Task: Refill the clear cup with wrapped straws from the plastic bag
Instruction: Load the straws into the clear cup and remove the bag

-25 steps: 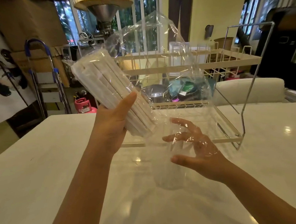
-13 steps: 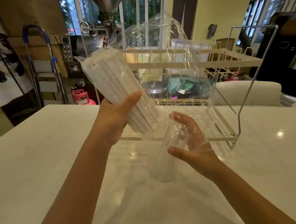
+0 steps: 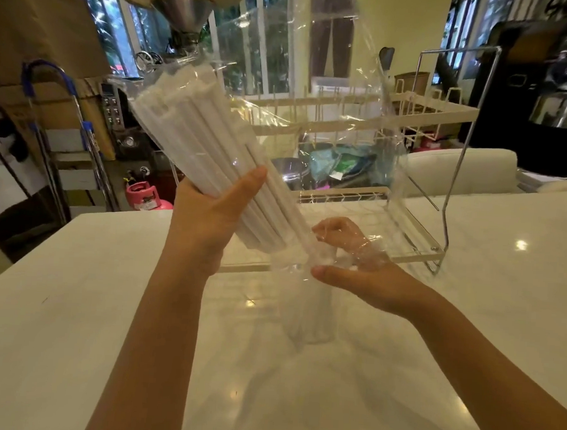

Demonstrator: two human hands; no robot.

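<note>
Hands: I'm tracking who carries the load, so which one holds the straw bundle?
The left hand grips the wrapped straws through the plastic bag; the right hand grips only film.

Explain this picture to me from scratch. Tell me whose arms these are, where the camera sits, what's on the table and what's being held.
There is no machine here. The camera is worn on a person's head and looks forward and down, so the two bare arms are that person's own.

The left hand grips a bundle of white wrapped straws, tilted, with the lower ends pointing down to the right. The straws sit inside a large clear plastic bag that billows up above them.

The right hand curls round a clear cup standing on the white table. Loose bag film drapes over its fingers. The straw ends are near the cup's mouth; whether any are inside is hard to tell.

Behind stands a white dish rack.
</note>
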